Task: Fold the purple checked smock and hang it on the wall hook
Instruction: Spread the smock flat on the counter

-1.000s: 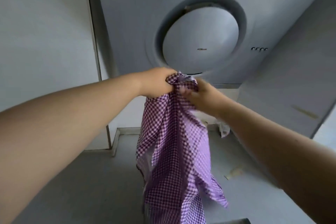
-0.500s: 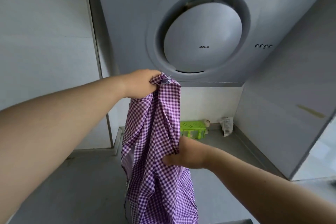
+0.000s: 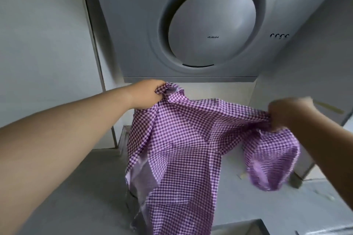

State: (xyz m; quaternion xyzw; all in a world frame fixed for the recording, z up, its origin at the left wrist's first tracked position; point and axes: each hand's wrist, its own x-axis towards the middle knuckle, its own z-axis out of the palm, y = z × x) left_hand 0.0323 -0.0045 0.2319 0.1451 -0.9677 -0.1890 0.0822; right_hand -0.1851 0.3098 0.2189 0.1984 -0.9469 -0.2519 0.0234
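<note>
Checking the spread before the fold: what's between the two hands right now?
In the head view, only the purple checked smock spans between the left hand and the right hand. Its top edge stretches from one to the other, and the rest hangs below.

Small mirrored lettering, roughly "RUBAM", on round hood panel (image 3: 212,26); not clearly legible.

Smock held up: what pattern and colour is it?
Purple-and-white small check, clearest in the head view: smock.
</note>
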